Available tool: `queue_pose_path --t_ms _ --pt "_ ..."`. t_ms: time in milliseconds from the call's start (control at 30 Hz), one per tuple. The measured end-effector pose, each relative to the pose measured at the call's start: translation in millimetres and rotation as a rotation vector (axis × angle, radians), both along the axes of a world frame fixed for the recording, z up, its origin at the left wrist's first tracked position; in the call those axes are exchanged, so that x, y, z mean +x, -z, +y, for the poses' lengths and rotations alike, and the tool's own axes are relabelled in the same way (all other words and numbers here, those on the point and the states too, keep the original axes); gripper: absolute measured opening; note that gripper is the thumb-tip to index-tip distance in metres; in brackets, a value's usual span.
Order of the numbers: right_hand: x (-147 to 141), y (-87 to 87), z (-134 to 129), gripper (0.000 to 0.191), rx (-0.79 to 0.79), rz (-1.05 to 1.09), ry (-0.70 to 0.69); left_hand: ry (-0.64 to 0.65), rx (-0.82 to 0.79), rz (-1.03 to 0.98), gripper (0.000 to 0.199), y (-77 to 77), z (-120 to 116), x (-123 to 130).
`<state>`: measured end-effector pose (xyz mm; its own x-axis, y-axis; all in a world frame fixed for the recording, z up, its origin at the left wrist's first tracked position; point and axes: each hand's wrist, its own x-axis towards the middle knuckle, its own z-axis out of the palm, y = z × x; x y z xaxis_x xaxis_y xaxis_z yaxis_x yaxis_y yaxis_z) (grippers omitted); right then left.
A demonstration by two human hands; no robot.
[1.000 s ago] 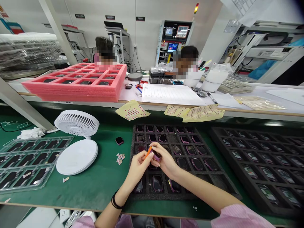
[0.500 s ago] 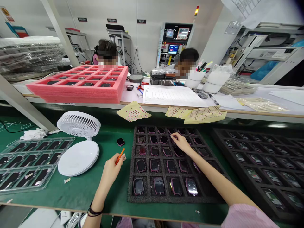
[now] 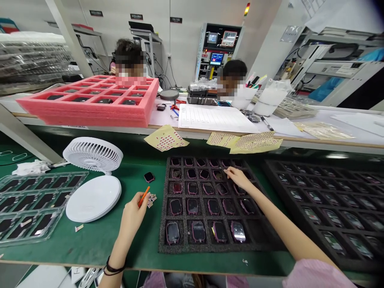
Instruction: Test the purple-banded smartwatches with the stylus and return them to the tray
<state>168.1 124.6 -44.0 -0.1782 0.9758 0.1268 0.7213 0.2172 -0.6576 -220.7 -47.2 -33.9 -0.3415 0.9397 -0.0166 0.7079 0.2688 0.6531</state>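
My left hand (image 3: 133, 212) is closed round a thin orange stick-like tool (image 3: 144, 196), just above the green bench. Small pale label-like pieces (image 3: 151, 199) lie beside its fingers, and a dark square watch body (image 3: 149, 177) lies farther back. Over the back part of a black foam tray (image 3: 210, 248), my right hand (image 3: 238, 178) has its fingertips pinched together at a compartment's edge. What they grip, if anything, is too small to make out. A watch body with a purplish frame (image 3: 217, 175) sits just left of those fingertips. Several similar watch bodies fill the tray's compartments.
A white fan (image 3: 93, 199) stands left, beside a clear plastic tray (image 3: 45, 236) of dark screens. Another black foam tray (image 3: 303, 224) lies right. The shelf (image 3: 168, 131) ahead holds a pink foam tray (image 3: 90, 116) and paper sheets (image 3: 214, 119). Two people sit beyond.
My right hand has shifted slightly right over the foam tray, uncovering a watch body in the second row. My left hand keeps the orange tool; the view has shifted a little.
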Motion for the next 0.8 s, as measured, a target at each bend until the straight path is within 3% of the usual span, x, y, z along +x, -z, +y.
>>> queue_pose_path --t_ms 400,567,700,767,800 --pt "-79.1 10.5 5.5 0.030 0.057 0.059 -0.121 0.133 0.056 -0.251 0.039 -7.8 -1.6 25.1" --pt "-86.3 5.4 -4.7 0.030 0.000 0.294 -0.214 0.264 0.117 -0.431 0.041 -11.6 2.4 41.8" --pt "-101.6 -2.8 -32.4 0.032 -0.072 0.508 -0.228 0.411 0.088 -0.627 0.041 -19.1 8.5 64.7" --pt "-115.1 -11.9 -52.3 0.029 -0.176 0.673 -0.252 0.461 0.049 -0.691 0.042 -24.4 10.7 76.8" --pt "-122.4 -17.6 -62.4 0.027 -0.310 0.861 -0.276 0.476 0.034 -0.710 0.042 -27.2 11.6 82.3"
